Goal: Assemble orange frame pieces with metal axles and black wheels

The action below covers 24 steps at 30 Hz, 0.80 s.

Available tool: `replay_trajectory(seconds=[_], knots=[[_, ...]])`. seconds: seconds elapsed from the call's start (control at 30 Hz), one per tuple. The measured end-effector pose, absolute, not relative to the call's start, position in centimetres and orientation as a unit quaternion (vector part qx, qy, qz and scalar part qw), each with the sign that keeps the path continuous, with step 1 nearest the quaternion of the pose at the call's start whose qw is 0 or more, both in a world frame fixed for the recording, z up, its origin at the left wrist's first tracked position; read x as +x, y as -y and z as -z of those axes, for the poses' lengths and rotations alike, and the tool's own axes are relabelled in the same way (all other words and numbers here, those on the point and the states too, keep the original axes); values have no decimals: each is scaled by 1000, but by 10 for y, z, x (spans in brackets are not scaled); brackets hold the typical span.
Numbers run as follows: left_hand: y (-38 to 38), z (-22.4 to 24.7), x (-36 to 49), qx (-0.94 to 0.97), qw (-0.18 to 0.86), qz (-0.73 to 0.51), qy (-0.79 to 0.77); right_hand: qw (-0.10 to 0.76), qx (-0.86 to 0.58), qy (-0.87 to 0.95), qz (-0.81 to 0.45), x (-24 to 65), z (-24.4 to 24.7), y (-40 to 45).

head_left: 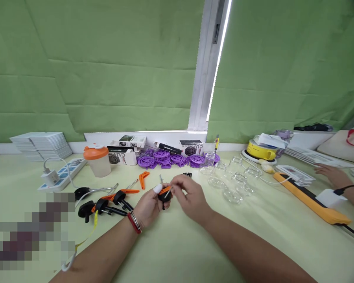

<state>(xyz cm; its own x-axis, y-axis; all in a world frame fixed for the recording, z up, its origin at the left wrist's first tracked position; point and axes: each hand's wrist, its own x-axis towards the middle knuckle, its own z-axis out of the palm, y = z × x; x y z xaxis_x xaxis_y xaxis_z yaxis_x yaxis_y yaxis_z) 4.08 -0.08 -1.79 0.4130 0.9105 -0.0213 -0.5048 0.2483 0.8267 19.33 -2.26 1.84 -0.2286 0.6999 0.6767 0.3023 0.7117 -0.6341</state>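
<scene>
My left hand is closed around a small black and orange part, with a white cover on one fingertip. A thin metal rod crosses the part's front. The fingers of my right hand are pinched together at the rod's upper end. Left of my hands lie several black round-headed pieces with orange arms and metal rods. A loose orange angled piece rests just beyond them. Behind my right hand a small black piece is partly hidden.
Purple round parts and printed boxes line the back. Clear cups stand right, near a yellow pot and orange power strip. An orange-lidded cup stands left. Another person's hand is far right.
</scene>
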Motion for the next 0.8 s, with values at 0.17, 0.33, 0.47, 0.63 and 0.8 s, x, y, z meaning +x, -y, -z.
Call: replay_trajectory(seconds=[0.17,0.33,0.47,0.63,0.8], knots=[[6,21,45,421,762,-415,-266,573,-384,631,-355,201,-16,5],[13,17,49,431,766,-392,-271,563,-376,615,-405,197,-13,5],[15,16,52,427,768,-388,-280,529,-369,640,-417,197,-8,4],[14,18,51,423,769,-388,-283,470,-401,714,-330,198,-6,6],[10,26,47,428,767,-396,-268,427,-416,757,-268,197,-7,10]])
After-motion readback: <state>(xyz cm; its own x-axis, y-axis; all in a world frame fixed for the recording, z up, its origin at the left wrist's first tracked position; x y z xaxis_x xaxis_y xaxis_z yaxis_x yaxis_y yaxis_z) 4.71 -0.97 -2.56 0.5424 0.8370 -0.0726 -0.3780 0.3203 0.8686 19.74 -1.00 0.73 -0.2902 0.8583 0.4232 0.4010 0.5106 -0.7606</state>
